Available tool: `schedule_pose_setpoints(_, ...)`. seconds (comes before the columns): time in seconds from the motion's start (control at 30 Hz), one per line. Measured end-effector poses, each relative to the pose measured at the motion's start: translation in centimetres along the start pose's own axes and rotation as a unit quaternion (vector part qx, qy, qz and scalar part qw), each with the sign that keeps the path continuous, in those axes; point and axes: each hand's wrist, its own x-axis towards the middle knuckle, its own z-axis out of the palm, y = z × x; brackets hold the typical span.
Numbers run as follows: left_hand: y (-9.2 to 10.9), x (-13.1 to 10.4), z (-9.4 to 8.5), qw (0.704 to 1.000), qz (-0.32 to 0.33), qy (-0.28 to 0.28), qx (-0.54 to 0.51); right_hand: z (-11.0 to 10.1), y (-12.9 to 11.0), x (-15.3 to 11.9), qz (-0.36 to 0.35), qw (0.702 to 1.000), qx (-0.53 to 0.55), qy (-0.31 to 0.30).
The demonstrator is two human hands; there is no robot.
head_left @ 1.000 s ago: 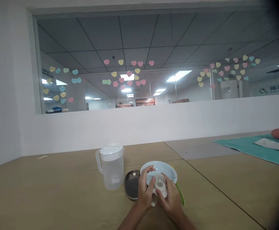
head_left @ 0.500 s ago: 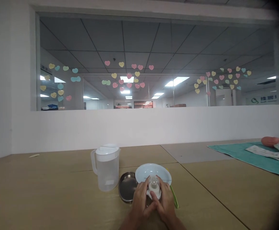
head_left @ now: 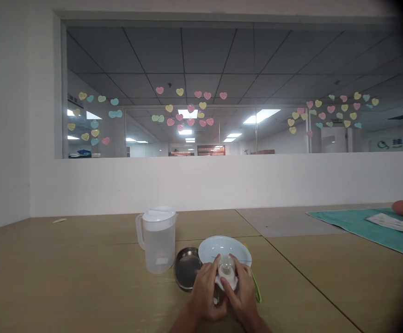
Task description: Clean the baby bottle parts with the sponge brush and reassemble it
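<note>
Your left hand [head_left: 201, 291] has closed in, its raised fingers now curled against the clear-domed white piece [head_left: 227, 268]; your right hand [head_left: 246, 293] grips the other side, so it looks steadier. You hold it at the pale bowl's [head_left: 222, 242] near rim, well forward of the desk's [head_left: 83, 277] back edge.

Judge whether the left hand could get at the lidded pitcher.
Probably yes: only the low metal tray lies partly between, and the pitcher stands upright beyond it. But the left hand is busy on the clear-topped item.
</note>
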Motion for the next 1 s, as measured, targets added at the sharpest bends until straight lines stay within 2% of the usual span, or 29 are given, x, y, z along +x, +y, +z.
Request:
schedule_pose_setpoints(0.17,0.4,0.0,0.2,1.0,0.012,-0.006,0.01,0.1,-0.3,0.2,0.089,0.995,0.019,0.035)
schedule_pose_setpoints(0.23,0.6,0.0,0.2,1.0,0.011,-0.005,0.015,0.1,-0.4,0.2,0.105,0.994,0.019,0.038)
schedule_pose_setpoints(0.33,0.9,0.2,0.1,1.0,0.015,-0.005,0.023,-0.2,-0.4,0.2,0.079,0.996,0.009,0.037)
schedule_pose_setpoints(0.5,1.4,0.5,-0.1,0.999,0.017,0.003,0.037,-0.6,-0.2,0.1,0.021,0.997,-0.024,0.069)
schedule_pose_setpoints(1.0,2.2,1.0,0.1,0.998,0.042,0.018,0.037,-1.6,0.0,0.0,-0.035,0.993,-0.024,0.107)
